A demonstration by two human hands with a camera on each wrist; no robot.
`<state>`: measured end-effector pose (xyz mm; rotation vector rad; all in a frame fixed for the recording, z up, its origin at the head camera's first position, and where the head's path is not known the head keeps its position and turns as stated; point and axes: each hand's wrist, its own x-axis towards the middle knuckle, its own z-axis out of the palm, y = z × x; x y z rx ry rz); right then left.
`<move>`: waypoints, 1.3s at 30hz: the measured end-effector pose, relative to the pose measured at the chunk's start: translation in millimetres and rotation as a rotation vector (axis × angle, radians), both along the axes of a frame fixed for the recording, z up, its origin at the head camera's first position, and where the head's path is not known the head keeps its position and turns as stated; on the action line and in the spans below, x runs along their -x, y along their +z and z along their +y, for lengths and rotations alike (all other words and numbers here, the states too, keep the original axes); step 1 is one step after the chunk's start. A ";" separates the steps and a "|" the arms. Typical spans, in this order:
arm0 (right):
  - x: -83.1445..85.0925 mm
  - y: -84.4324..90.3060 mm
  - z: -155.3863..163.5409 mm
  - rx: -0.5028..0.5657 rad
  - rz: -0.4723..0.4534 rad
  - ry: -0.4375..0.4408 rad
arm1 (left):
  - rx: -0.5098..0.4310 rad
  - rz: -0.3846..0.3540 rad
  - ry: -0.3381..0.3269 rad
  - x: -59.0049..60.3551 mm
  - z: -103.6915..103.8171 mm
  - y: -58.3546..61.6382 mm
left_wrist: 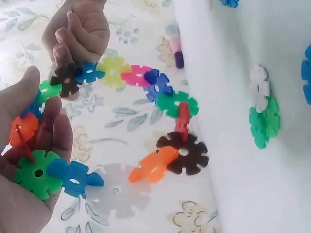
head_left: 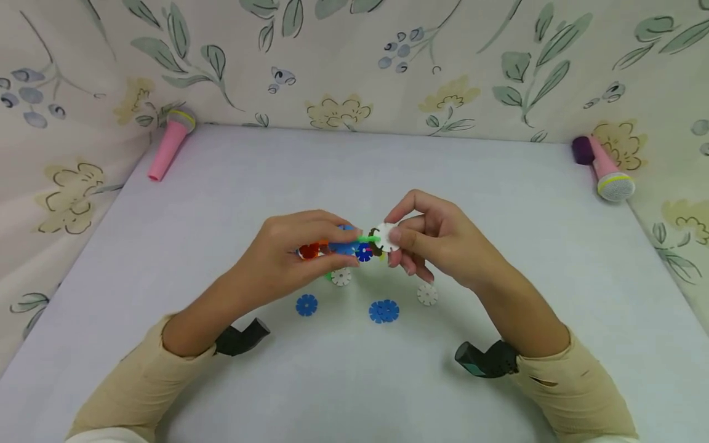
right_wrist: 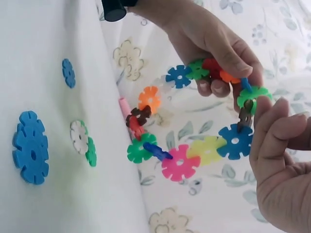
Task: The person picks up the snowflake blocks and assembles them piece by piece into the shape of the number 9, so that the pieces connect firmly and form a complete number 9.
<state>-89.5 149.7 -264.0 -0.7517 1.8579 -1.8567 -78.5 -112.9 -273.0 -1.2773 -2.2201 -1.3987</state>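
I'm looking down from the head camera and both hands are up over the middle of the white table (head_left: 166, 246), joined by a chain of plastic snowflake discs (left_wrist: 146, 121). My left hand (head_left: 288, 252) has its fingers curled round one end of that chain — the left wrist view shows a green, a blue and an orange disc lying in the palm, thumb above them. My right hand (head_left: 432, 243) pinches the other end between thumb and fingertips, gripping a white disc (head_left: 386, 237) in the head view; from the wrist views a brown disc sits right at those fingertips. Between the hands the chain hangs in a loop — yellow, pink, blue, green, brown, orange pieces slotted edge to edge.

Just below the chain, on the table, lie loose discs: a small blue disc (head_left: 306, 304), a larger blue disc (head_left: 384, 311), a white disc on the table (head_left: 427, 294), and a white-and-green pair (head_left: 340, 276) almost under the left hand. Far beyond the chain, a pink toy microphone (head_left: 170, 143) lies at the left back corner and a second pink microphone (head_left: 605, 169) at the right back corner, against the floral cloth (head_left: 354, 61).
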 end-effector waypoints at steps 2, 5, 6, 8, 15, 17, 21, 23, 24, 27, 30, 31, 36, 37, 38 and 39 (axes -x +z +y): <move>-0.8 -1.0 -1.4 0.001 -0.015 -0.017 | -0.019 0.001 -0.022 0.8 1.1 -1.7; -0.4 -2.5 -2.7 0.001 -0.017 -0.028 | -0.002 0.002 -0.017 1.0 2.1 -2.5; 0.2 -3.1 -3.1 0.001 -0.010 -0.027 | 0.020 -0.005 0.002 0.8 2.4 -2.5; 1.8 -4.7 -4.3 -0.001 0.002 -0.006 | 0.090 -0.036 0.047 -0.3 2.6 -1.7; 5.4 -12.8 -8.8 -0.167 0.127 0.084 | 0.303 -0.139 0.150 -1.0 0.6 1.7; 5.6 -13.7 -7.1 -0.321 0.238 0.055 | 0.316 -0.123 0.182 -0.1 -2.7 3.7; 2.8 -22.2 -8.5 -0.798 0.462 0.116 | 0.333 -0.104 0.244 0.9 -9.4 8.8; 0.1 -30.2 -13.7 -0.991 0.505 0.227 | 0.347 -0.104 0.266 0.7 -11.3 10.9; -1.4 -34.8 -16.7 -1.056 0.505 0.278 | 0.353 -0.106 0.274 0.6 -11.7 11.6; -4.0 -46.6 -24.9 -1.131 0.490 0.357 | 0.367 -0.112 0.287 0.3 -11.5 12.2; -3.2 -51.7 -27.5 -1.098 0.534 0.361 | 0.377 -0.119 0.295 -0.2 -10.8 11.9; -2.0 -51.0 -27.1 -1.071 0.538 0.361 | 0.379 -0.123 0.296 -0.4 -10.6 11.7; 6.3 -34.7 -13.8 -0.844 0.524 0.280 | 0.392 -0.121 0.296 -0.4 -9.5 10.3; 7.7 -29.7 -10.2 -0.792 0.526 0.242 | 0.395 -0.120 0.297 -0.4 -9.3 10.0; 8.5 -25.0 -6.7 -0.738 0.534 0.194 | 0.396 -0.118 0.297 -0.2 -9.2 9.8; 9.3 -20.5 -3.6 -0.688 0.550 0.144 | 0.397 -0.116 0.297 -0.2 -9.0 9.7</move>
